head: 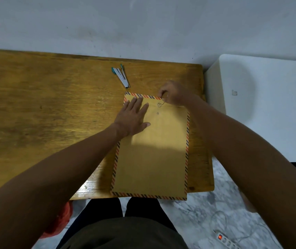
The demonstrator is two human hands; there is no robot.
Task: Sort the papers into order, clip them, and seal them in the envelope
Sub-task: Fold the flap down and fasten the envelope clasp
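Wooden desk is carrying the envelope near its right edge; your left hand is pressing flat, right hand pinching the closure string. Keep winding it taut.

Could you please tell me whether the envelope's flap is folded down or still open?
Folded down: the envelope lies flat, left hand pressing it, right hand pinching the string at its top button. Not yet fastened.

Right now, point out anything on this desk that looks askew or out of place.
The envelope lies slightly crooked, its near edge hanging past the front edge of the desk. The left hand presses it flat while the right hand works its string. The stapler sits apart. Nothing looks damaged.
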